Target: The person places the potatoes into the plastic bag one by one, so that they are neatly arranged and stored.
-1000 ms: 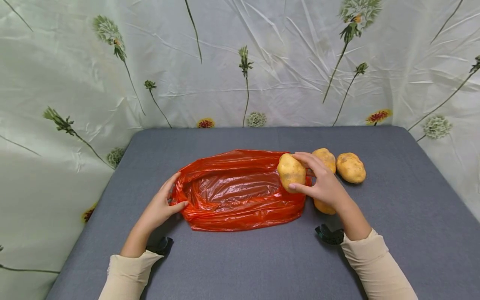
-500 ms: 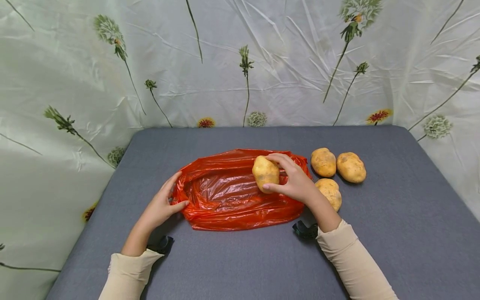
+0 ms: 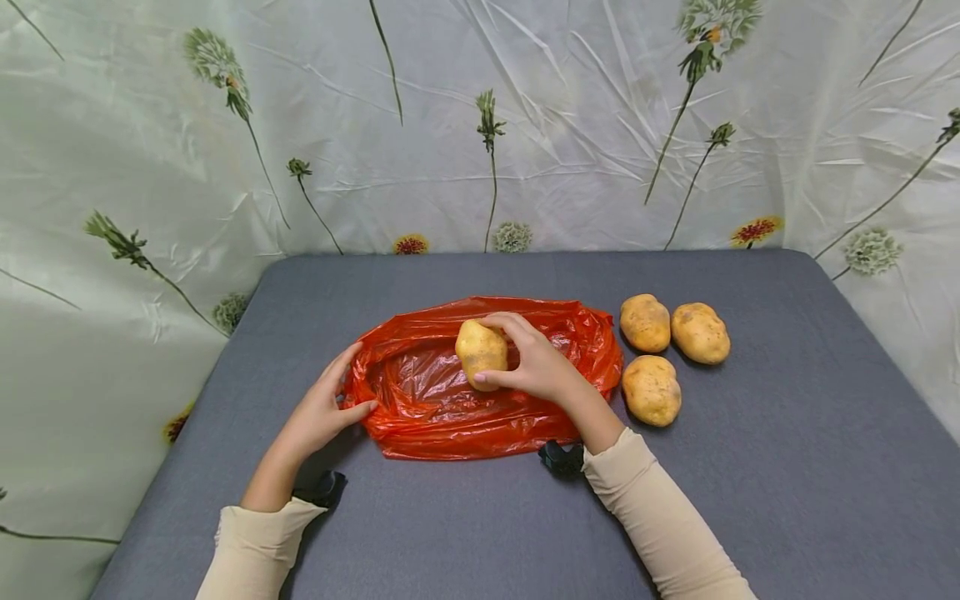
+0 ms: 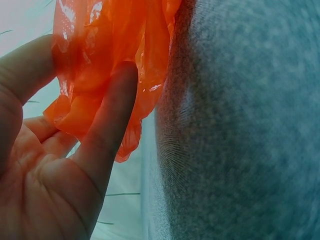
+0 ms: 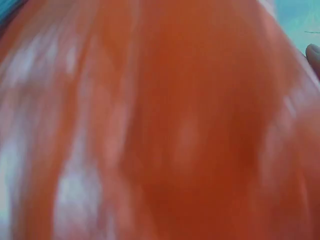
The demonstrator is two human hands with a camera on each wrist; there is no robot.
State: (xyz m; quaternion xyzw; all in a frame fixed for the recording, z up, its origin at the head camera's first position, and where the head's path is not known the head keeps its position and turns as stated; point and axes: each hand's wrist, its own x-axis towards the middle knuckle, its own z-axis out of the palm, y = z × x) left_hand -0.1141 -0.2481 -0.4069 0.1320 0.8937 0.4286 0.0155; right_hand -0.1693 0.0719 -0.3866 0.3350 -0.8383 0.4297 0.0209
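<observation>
A red plastic bag (image 3: 480, 433) lies spread on the table with its mouth facing up. At its left end my left hand (image 3: 318, 417) holds the bunched rim; in the left wrist view, thumb and fingers stand on either side of the red film (image 4: 115, 30). My right hand (image 3: 536, 362) grips a potato (image 3: 480, 354) between thumb and fingers, over the middle of the bag's opening. Blurred red plastic (image 5: 190, 125) fills nearly all of the right wrist view, and the potato is hidden there.
Three more potatoes lie to the right of the bag: one at the back (image 3: 645, 323), one farther right (image 3: 701, 333) and a nearer one (image 3: 651, 392) close to the bag's right end. The grey table (image 3: 450, 533) ends at a flower-patterned curtain (image 3: 420, 167).
My right hand has carried the potato leftward, from the bag's right end to the middle of its opening. The left hand has stayed at the left end.
</observation>
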